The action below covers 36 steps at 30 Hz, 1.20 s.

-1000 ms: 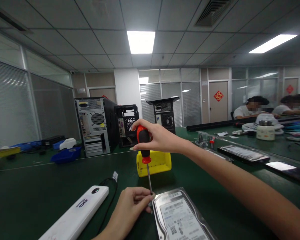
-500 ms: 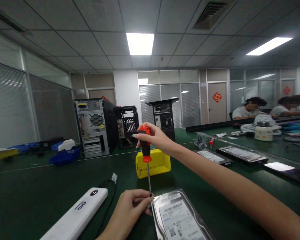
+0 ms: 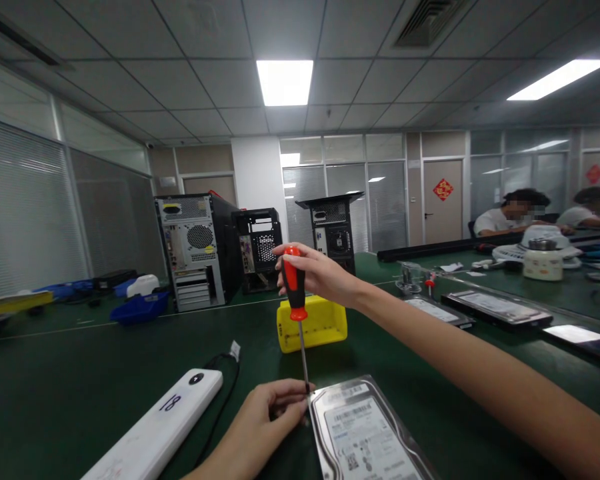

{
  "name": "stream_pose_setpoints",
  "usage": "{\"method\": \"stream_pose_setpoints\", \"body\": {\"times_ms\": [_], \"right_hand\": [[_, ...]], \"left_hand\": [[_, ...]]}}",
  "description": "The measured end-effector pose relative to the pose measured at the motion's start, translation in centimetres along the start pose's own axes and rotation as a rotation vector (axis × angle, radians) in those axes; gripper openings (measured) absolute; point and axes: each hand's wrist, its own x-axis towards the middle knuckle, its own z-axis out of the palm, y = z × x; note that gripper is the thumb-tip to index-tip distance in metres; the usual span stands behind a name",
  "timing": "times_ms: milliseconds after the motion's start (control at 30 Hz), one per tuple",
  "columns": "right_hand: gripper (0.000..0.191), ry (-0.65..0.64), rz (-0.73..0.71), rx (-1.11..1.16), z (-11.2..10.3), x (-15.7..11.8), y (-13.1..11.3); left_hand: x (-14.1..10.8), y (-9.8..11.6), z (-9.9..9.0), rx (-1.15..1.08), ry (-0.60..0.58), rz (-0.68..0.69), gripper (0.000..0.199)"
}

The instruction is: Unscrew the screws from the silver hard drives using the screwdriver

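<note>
My right hand [image 3: 320, 275] is closed round the red and black handle of a screwdriver [image 3: 294, 287]. The screwdriver stands nearly upright, its shaft pointing down to the far left corner of a silver hard drive [image 3: 365, 427]. The drive lies flat with its printed label facing up. At that same corner, my left hand [image 3: 267, 420] has thumb and fingers pinched together around the screwdriver's tip. Whatever is between those fingertips is too small and hidden to make out. Behind the screwdriver, a yellow bin [image 3: 323, 323] rests on its side with small dark bits inside.
On the left lies a white power bank [image 3: 160, 427] marked 18 with a black cable. Computer cases [image 3: 195, 253] stand at the back. More hard drives [image 3: 495, 307], a phone [image 3: 583, 337] and a small red screwdriver [image 3: 430, 285] lie right. People sit beyond the far right edge.
The view has swung slightly left, so everything sits further right. My right thumb and fingers have shifted round the screwdriver handle; its tip stays at the drive's corner beside my left fingertips.
</note>
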Motion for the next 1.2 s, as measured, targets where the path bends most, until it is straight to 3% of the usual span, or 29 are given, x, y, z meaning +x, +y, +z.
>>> {"method": "stream_pose_setpoints", "body": {"times_ms": [133,233,367,500,633,767,900,1033,1200], "right_hand": [[0.028,0.1,-0.054,-0.014,0.3,0.2,0.6],[0.031,0.091,-0.065,-0.006,0.7,0.3,0.9],[0.019,0.048,-0.049,0.034,0.8,0.2,0.6],[0.026,-0.018,-0.004,0.049,0.5,0.1,0.1],[0.019,0.039,-0.051,0.002,0.5,0.3,0.2],[0.026,0.085,-0.054,-0.029,1.2,0.2,0.5],[0.02,0.036,-0.03,0.053,1.4,0.1,0.5],[0.027,-0.037,0.021,0.074,1.1,0.0,0.4],[0.029,0.084,-0.017,-0.021,1.4,0.1,0.5]], "left_hand": [[-0.1,0.3,-0.1,0.074,0.013,0.022,0.031],[-0.1,0.5,-0.2,0.087,0.021,0.022,0.031],[0.0,0.3,-0.2,0.095,0.026,0.02,0.031],[0.1,0.1,-0.2,0.102,0.034,0.012,0.03],[0.2,0.0,-0.1,0.118,0.054,0.006,0.031],[0.3,-0.1,-0.1,0.103,0.062,0.003,0.032],[0.1,0.1,0.0,0.093,0.071,-0.018,0.035],[0.0,0.5,0.0,0.082,0.047,-0.01,0.033],[0.2,0.3,-0.1,0.074,0.035,0.002,0.031]]}}
